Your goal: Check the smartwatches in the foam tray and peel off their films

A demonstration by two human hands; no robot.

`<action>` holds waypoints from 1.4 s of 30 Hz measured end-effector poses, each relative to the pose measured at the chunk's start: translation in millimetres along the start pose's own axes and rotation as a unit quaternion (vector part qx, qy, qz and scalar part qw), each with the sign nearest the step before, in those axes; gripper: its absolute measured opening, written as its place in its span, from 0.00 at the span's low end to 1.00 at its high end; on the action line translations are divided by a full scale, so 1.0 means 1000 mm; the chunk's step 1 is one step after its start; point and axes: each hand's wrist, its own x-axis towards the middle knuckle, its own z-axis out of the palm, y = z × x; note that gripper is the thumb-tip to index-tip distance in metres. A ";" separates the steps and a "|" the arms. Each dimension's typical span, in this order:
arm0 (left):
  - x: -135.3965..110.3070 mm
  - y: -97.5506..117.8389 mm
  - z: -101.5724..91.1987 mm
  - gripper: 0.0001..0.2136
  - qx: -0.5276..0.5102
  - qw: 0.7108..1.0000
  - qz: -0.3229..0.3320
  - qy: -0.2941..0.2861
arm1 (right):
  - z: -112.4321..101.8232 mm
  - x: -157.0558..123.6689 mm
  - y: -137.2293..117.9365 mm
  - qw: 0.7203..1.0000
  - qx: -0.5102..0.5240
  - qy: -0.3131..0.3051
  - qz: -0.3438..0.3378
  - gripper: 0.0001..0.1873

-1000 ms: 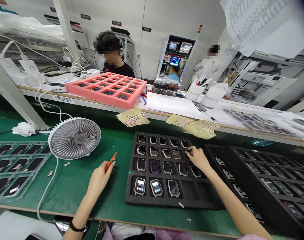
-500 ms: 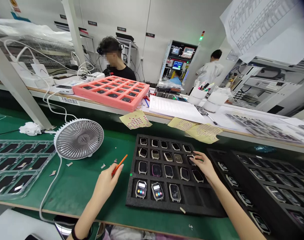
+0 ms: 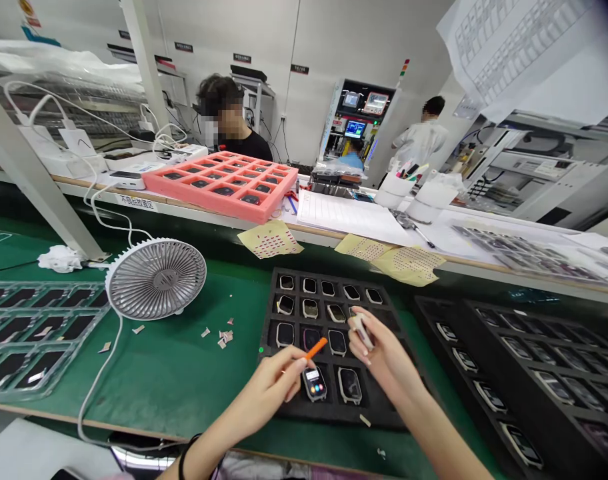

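Note:
A black foam tray [image 3: 277, 390] with several small watch bodies in its pockets lies on the green belt in front of me. My right hand [image 3: 384, 357] is above the tray's middle, fingers pinched on one watch body [image 3: 361, 329] lifted out of a pocket. My left hand [image 3: 277, 383] is over the tray's near left part, closed on an orange stick [image 3: 315, 347] whose tip points toward the held watch. A lit watch [image 3: 313, 383] with coloured icons sits in the front row just beside my left fingers.
A white desk fan [image 3: 155, 278] stands left of the tray, its cable trailing to the belt edge. Clear blister trays [image 3: 24, 333] lie far left, more black trays [image 3: 534, 360] right. A pink foam tray [image 3: 224, 183], papers and cups sit on the shelf behind. Two people work beyond.
My right hand lifted a watch body from the tray's right side and brought it toward the middle. My left hand moved right with the orange stick, from the green belt to over the tray.

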 end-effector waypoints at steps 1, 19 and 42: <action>0.002 0.003 0.007 0.17 -0.003 1.000 0.002 -0.012 | 0.011 -0.004 0.006 1.000 0.015 -0.019 0.012 0.13; 0.008 0.014 0.006 0.21 -0.086 0.994 -0.011 -0.063 | 0.042 -0.008 0.032 0.973 0.132 -0.155 0.107 0.14; 0.012 0.005 0.019 0.15 0.118 0.980 0.121 0.106 | 0.050 -0.023 0.059 0.929 -0.280 0.031 -0.239 0.07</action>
